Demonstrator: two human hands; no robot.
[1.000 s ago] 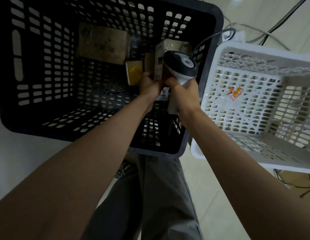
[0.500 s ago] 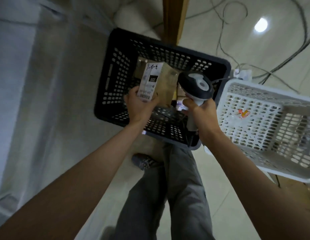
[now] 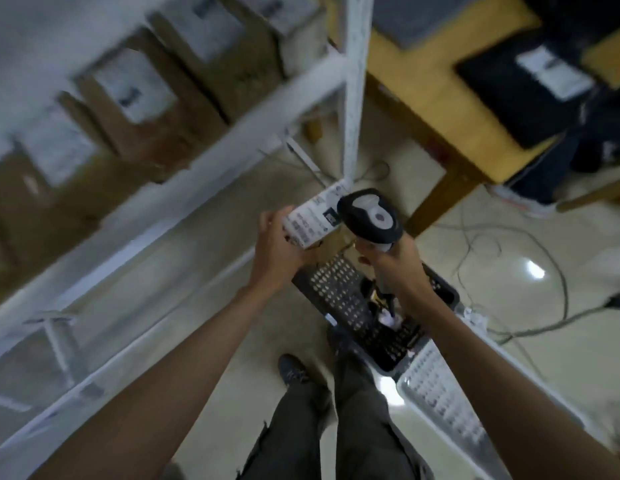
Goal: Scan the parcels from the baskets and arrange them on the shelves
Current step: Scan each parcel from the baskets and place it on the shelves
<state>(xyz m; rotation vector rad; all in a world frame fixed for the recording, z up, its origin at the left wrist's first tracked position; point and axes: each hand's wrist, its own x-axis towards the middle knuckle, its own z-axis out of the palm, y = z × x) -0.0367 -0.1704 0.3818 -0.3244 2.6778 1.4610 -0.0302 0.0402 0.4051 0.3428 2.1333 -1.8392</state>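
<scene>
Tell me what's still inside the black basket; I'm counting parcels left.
Inside the black basket only dark clutter and something pale show near the bottom. The right hand, its arm and the scanner cover the rest; no count possible.

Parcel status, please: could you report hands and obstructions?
Left hand holds white-labelled cardboard parcel. Right hand grips black-and-grey handheld scanner beside it. Nothing between them.

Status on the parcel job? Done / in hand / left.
Done: a row of boxes already stands on the shelf. In hand: the left hand holds a parcel, label up, and the right hand grips the scanner beside the label; whether it has scanned I cannot tell. Left: shelving this parcel. The black basket below is too hidden to count what remains.
</scene>
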